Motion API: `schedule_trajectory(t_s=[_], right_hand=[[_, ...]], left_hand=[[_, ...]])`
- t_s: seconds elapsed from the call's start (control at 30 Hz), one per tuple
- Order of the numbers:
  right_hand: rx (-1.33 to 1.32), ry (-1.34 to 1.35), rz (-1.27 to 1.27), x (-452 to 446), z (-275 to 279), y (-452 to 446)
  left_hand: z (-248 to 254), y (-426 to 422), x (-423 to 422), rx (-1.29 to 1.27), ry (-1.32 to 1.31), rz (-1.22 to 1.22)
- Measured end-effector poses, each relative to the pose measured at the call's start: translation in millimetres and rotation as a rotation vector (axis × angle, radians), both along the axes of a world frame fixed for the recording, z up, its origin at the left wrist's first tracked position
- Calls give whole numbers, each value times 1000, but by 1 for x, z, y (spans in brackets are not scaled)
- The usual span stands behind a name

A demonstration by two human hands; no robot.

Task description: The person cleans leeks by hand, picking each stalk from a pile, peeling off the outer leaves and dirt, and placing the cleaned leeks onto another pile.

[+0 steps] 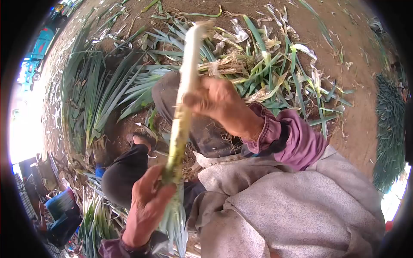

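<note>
A long green onion [186, 81] slants up through the middle of the view, its white root end at the top and its blue-green leaves hanging at the bottom. My left hand [148, 204] is closed around its lower green part. Higher up, the fingers of my right hand [217, 101] are pinched against the white shaft; they are slightly blurred. Loose peeled leaves and roots [266, 69] are heaped on the soil beyond my right hand. My knee [206, 133] in dark cloth is behind the stalk, and a pale patterned cloth [297, 206] covers my lap.
A pile of whole green onions [94, 86] lies to the left, with another bunch [94, 217] at lower left. More are stacked in a long row [389, 129] at the right edge. A co-worker [62, 210] sits at lower left. A teal vehicle [41, 51] stands far left.
</note>
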State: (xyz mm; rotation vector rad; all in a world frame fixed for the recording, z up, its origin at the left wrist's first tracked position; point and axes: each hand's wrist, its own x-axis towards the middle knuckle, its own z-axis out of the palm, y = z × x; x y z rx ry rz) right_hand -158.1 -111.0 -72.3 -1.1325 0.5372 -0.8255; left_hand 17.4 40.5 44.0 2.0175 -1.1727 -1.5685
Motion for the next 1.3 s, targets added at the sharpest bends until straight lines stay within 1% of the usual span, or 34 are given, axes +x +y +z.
schedule_trajectory(t_s=[0.03, 0.07, 0.1, 0.13, 0.17, 0.23, 0.27, 0.33, 0.37, 0.4, 0.43, 0.47, 0.5, 0.53, 0.57, 0.6, 0.63, 0.67, 0.73, 0.77, 0.83, 0.87, 0.9, 0.93, 0.97, 1.03, 1.1, 1.13, 1.17, 1.2, 1.23, 1.27, 1.3], right_hand=[[202, -94, -18, 5, 2, 4], [243, -111, -61, 7, 6, 8], [353, -179, -55, 6, 9, 10], [456, -250, -46, 6, 11, 9], [559, -320, -32, 7, 12, 7], [604, -394, 53, 4, 16, -4], [567, -465, 126, 0, 24, -8], [552, -579, 230, 2, 33, -10], [530, -526, 219, 4, 35, -9], [507, -474, 205, 6, 36, -8], [482, -422, 190, 6, 38, -8], [456, -200, 196, 0, 39, -7], [324, -58, 226, -1, 39, 0], [211, 53, 322, -3, 29, 10], [93, 161, 416, -1, 17, 22], [-12, 100, 422, 3, 13, 37], [-23, 92, 453, 4, 10, 40], [-35, 84, 483, 5, 6, 43], [126, 174, 606, -5, -3, 39], [54, -39, 418, -10, -9, 35], [183, -422, 272, -30, -9, 9], [314, -463, 340, -43, 0, -18], [359, -485, 200, -48, 1, -33], [293, -541, 100, -53, 7, -46], [420, -699, 182, -56, 9, -65], [383, -929, 175, -61, 18, -93], [410, -934, 52, -78, 31, -124], [303, -957, 106, -93, 24, -154], [141, -834, 123, -117, 17, -185], [59, -781, 123, -136, 6, -208], [12, -744, -113, -152, 0, -221], [3, -849, -132, -202, -32, -270], [47, -590, -539, -199, -10, -258]], left_hand=[[6, 5, -8, -1, 118, 54], [9, 12, -16, -1, 236, 104], [12, 18, -22, 1, 353, 150], [15, 21, -19, 67, 416, 173], [11, 25, -14, 58, 392, 191], [-7, 36, -5, 46, 337, 223], [-18, 39, -7, -34, 238, 182], [-32, 39, -14, 1, 355, 119], [-36, 34, -20, 20, 417, 82], [-35, 29, -30, -11, 475, 182], [-37, 29, -30, -64, 432, 203], [-41, 29, -28, -118, 388, 224], [-43, 28, -26, -173, 341, 245], [-43, 25, -34, -263, 295, 342], [-43, 24, -34, -279, 272, 363], [-46, 23, -32, -294, 250, 381], [-48, 23, -30, -306, 230, 396], [-49, 22, -25, -314, 137, 363], [-53, 27, -11, -345, 88, 432], [-52, 32, -2, -360, 62, 465], [-48, 41, 9, -355, -7, 496], [-47, 47, 10, -332, -24, 488], [-47, 52, 11, -306, -38, 481], [-51, 55, 3, -293, 15, 515], [-56, 56, -2, -294, -29, 460], [-65, 61, -5, -249, -55, 335], [-63, 65, -12, -230, -8, 283], [-55, 68, -15, -200, -25, 248], [-48, 72, -16, -170, -45, 223], [-36, 70, -26, -145, 0, 268], [-29, 71, -35, -117, 45, 322], [-32, 81, -29, -108, 71, 291], [-37, 96, -16, -98, 98, 256]])
